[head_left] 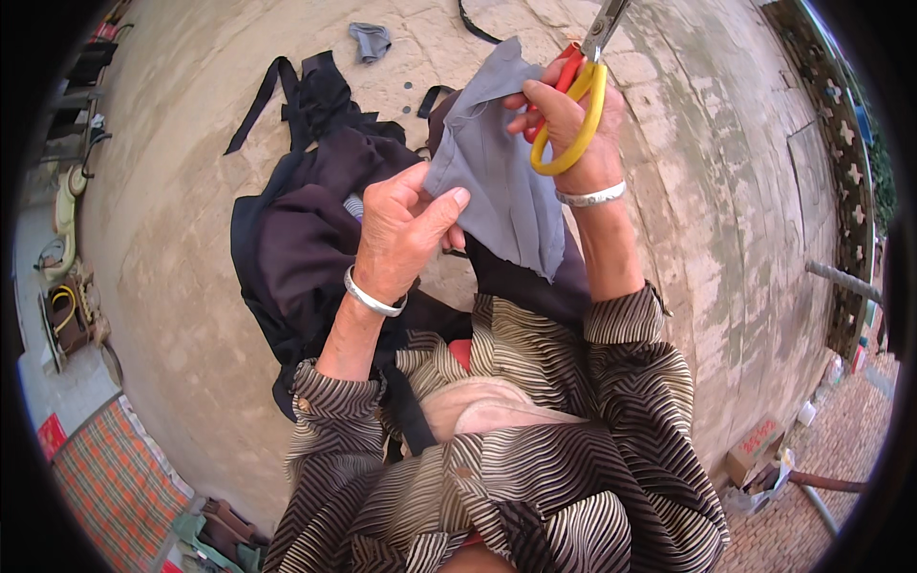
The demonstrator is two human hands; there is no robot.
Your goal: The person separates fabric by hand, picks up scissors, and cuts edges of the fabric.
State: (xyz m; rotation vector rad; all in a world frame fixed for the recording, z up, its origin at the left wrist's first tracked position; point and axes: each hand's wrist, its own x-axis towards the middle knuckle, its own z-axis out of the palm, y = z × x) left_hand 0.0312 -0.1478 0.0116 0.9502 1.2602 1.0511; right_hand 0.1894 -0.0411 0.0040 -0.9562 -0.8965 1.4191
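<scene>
A piece of grey cloth [501, 179] hangs between my hands above my lap. My left hand [408, 233] pinches its left edge between thumb and fingers. With thumb and fingertips my right hand [573, 122] grips the upper right part of the cloth, and the same hand holds scissors [591, 79] with one red and one yellow handle, blades pointing up and away. Dark garment fabric [308, 229] lies across my legs and spreads to the left. The scissors' blade tips are cut off by the picture's edge.
A small grey cloth scrap [370, 41] and a dark strap [474, 23] lie on the concrete ground [179, 215] ahead. At the lower right stands a cardboard box [754, 451] near a plastic bag. A plaid cloth [118, 480] is at the lower left.
</scene>
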